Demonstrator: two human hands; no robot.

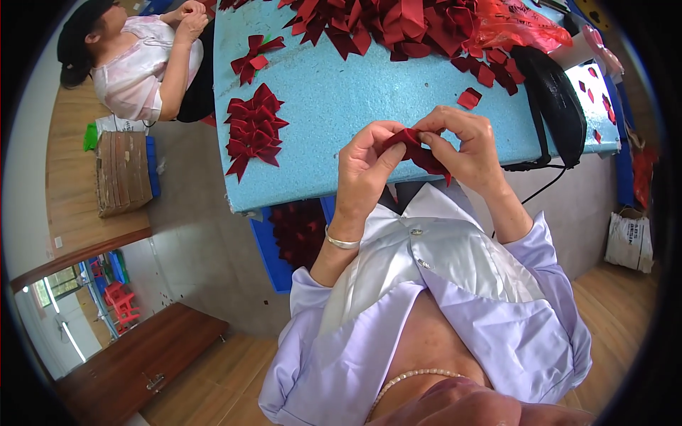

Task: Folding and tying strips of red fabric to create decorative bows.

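Note:
Between my two hands, just above the near edge of the table, is a dark red ribbon bow. My left hand pinches its left part between thumb and fingers. On the other side, the thumb and forefinger of my right hand grip its upper right part. One end of the ribbon hangs down below my fingers. A cluster of finished-looking red bows lies on the table to the left of my hands. A single red bow lies farther back. One small red piece rests just beyond my right hand.
The light blue table carries a large heap of red ribbon pieces and a red plastic bag. A black bag sits at its right edge. Below stands a blue crate of red pieces. Another person is at the left.

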